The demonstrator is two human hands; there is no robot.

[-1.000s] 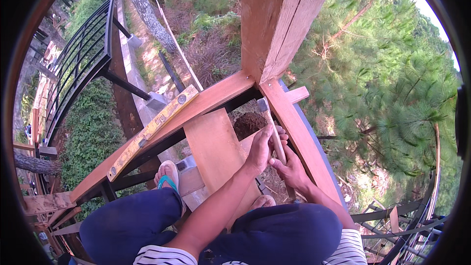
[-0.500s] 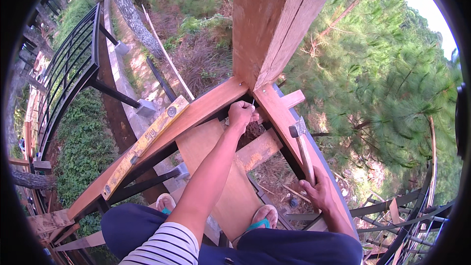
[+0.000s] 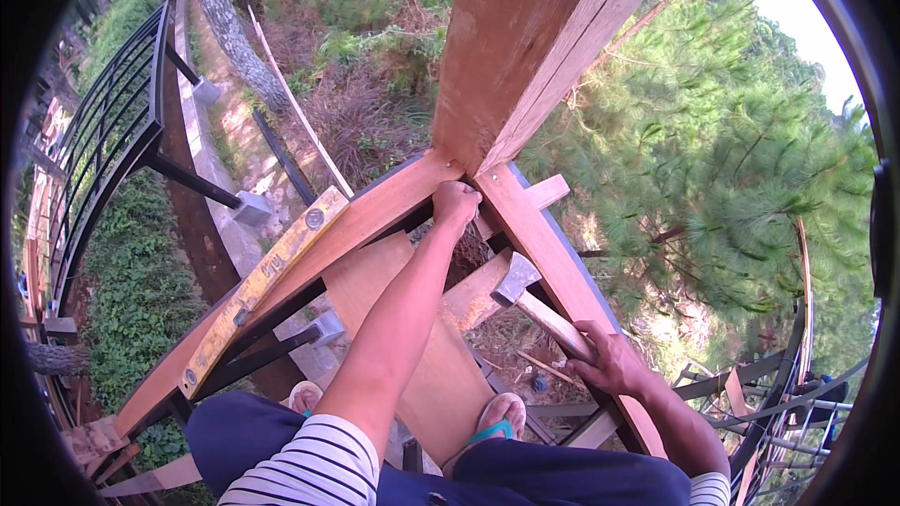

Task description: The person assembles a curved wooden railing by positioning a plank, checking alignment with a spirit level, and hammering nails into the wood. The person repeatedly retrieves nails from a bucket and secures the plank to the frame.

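Observation:
My left hand point(image 3: 457, 203) is closed in a pinch at the inner corner where two timber rails meet the foot of a thick wooden post point(image 3: 511, 47). Its fingers mostly hide the thin nail they hold. My right hand point(image 3: 609, 361) is wrapped round the wooden handle of a hatchet point(image 3: 518, 279), whose metal head hangs tilted over the gap inside the corner. Beneath that hand runs the right rail point(image 3: 553, 253). A fixing head shows near the end of each rail, close to the post.
A yellow spirit level point(image 3: 267, 281) lies along the left rail point(image 3: 375, 206). My sandalled feet rest by a plywood board point(image 3: 412, 347) over open framing, with ground visible below. A short timber crosspiece point(image 3: 478, 290) spans the corner. Black metal railing point(image 3: 112, 141) stands left; pine branches crowd the right.
The hatchet has swung down and left, its head moving from the right rail to inside the corner. My left hand has drawn closer to the post, and the nail is now mostly hidden.

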